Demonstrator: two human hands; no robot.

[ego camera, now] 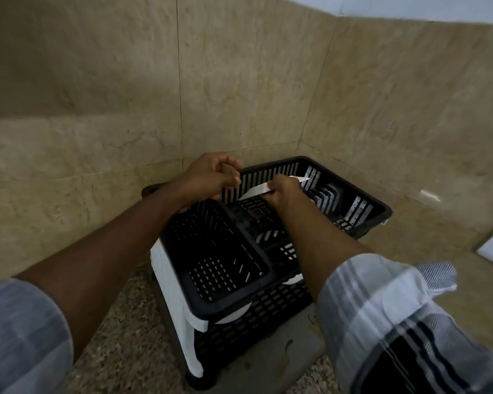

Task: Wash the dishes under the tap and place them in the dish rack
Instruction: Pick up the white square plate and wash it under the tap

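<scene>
Racking is the step in hand, by my judgement: the right hand (283,191), at the centre of the frame, grips a thin white plate (256,190) seen edge-on and tilted, held over the far half of the black dish rack (362,194). The left hand (211,177), just left of it, has its fingers curled near the rack's slatted back wall; whether it pinches something pale or only steadies the rim I cannot tell. The next move likely calls for tipping the plate upright and easing its edge between the dividers (325,194) toward the right of the rack, where other flat pieces already stand. The rack is slotted, matte plastic; the nearer basket (217,268) is perforated. Polished beige stone tiles (97,95) fill the upper frame.
</scene>
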